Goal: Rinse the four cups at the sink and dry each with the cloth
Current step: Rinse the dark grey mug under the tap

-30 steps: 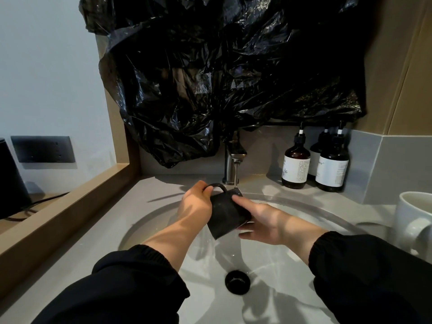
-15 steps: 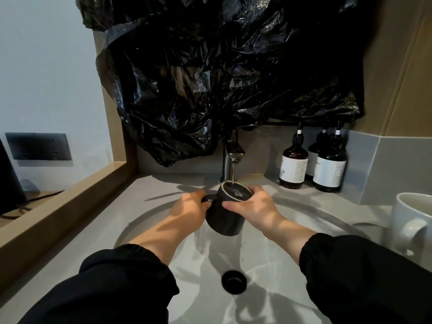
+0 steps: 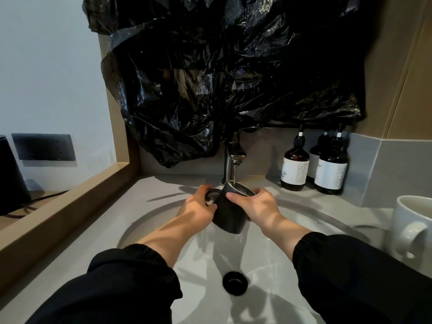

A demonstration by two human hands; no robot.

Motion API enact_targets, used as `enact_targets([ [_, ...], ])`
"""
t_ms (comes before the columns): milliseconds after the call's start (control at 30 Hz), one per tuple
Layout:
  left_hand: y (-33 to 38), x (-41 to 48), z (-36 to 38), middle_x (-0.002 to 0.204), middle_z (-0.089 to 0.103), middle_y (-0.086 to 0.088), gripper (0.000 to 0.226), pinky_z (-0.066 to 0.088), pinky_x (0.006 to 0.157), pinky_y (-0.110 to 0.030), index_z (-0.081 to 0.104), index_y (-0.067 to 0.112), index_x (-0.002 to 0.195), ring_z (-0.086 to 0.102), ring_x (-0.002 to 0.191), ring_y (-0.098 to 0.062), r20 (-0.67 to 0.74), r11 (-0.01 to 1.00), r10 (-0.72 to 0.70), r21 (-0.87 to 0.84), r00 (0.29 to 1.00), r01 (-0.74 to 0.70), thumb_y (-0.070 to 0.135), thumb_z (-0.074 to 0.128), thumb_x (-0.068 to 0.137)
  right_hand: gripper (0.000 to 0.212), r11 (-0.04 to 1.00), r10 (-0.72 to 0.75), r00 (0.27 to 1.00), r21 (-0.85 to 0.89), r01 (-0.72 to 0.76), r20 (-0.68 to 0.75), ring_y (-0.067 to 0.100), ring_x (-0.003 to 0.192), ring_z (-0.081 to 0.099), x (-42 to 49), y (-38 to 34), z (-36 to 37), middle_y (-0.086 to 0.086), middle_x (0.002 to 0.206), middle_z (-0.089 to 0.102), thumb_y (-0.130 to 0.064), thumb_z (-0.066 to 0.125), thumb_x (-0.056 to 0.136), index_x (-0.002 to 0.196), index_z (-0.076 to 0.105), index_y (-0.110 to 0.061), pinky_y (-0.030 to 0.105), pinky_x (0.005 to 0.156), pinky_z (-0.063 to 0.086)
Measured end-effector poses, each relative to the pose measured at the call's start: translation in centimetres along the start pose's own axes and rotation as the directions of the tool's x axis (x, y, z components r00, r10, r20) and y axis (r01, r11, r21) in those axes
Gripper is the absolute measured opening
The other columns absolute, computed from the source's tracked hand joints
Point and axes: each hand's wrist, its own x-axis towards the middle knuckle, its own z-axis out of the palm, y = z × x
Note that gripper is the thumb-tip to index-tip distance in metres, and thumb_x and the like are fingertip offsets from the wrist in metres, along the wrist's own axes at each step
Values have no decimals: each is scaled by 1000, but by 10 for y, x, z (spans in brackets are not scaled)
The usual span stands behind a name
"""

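Head view: black mug [image 3: 230,212] held over the sink basin [image 3: 149,220], right under the faucet [image 3: 234,157], tilted with its mouth toward the faucet, water stream [image 3: 235,173] running from the spout into the mug opening; left hand [image 3: 198,208] closed on the mug's handle side, fingers wrapped at the handle loop; right hand [image 3: 253,205] clamped around the mug body from the other side, thumb across the front wall; both forearms bare, black sleeves pushed up; drain [image 3: 235,282] in the basin below the mug, nearer the camera; white mug [image 3: 411,226] upright on the counter right of the basin, handle toward the camera, well apart from the hands; three brown pump bottles [image 3: 295,168] at the back wall right of the faucet, close together; black plastic bag [image 3: 222,78] hanging above the faucet, covering the wall; dark wall plate [image 3: 43,146] far left of the faucet, dark cone-shaped object [image 3: 10,176] just beside it at frame edge
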Motion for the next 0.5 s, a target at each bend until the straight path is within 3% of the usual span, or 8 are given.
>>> enact_targets([
  [100, 0, -1, 0, 130, 56, -3, 56, 39, 86, -26, 32, 25, 144, 52, 110, -18, 4, 994, -9, -107, 1000, 9, 17, 55, 94, 72, 989, 100, 995, 111, -97, -17, 26, 94, 63, -1, -2, -4, 10, 103, 64, -46, 86, 57, 109, 52, -8, 42, 78, 58],
  [267, 3, -2, 4, 129, 57, -1, 64, 42, 104, -37, 31, 28, 144, 54, 119, -20, 89, 971, 2, -239, 996, 19, 14, 62, 90, 52, 923, 223, 974, 316, -221, 30, 25, 82, 64, -4, -4, -16, 13, 95, 64, -39, 81, 71, 102, 57, -4, 36, 57, 56],
  [333, 5, -3, 5, 139, 51, -1, 72, 38, 108, -37, 24, 26, 148, 47, 127, -19, 142, 963, 23, -268, 990, 16, 16, 65, 89, 45, 878, 266, 962, 395, -270, 66, 29, 85, 65, -5, -4, -20, 17, 98, 65, -36, 80, 73, 98, 58, -6, 41, 61, 57],
  [433, 7, -6, 10, 146, 41, 3, 85, 35, 102, -27, 15, 26, 151, 38, 134, -16, 192, 964, 50, -264, 980, 2, 22, 70, 86, 41, 813, 323, 937, 469, -346, 132, 35, 89, 65, -8, -3, -24, 19, 99, 65, -38, 76, 76, 98, 57, -9, 51, 74, 57],
  [500, 7, -7, 13, 147, 39, 4, 94, 35, 105, -29, 12, 27, 152, 38, 134, -15, 208, 963, 68, -269, 976, -10, 26, 75, 82, 38, 762, 350, 914, 505, -405, 204, 36, 88, 65, -9, -3, -26, 19, 96, 65, -40, 72, 80, 96, 55, -10, 51, 74, 56],
])
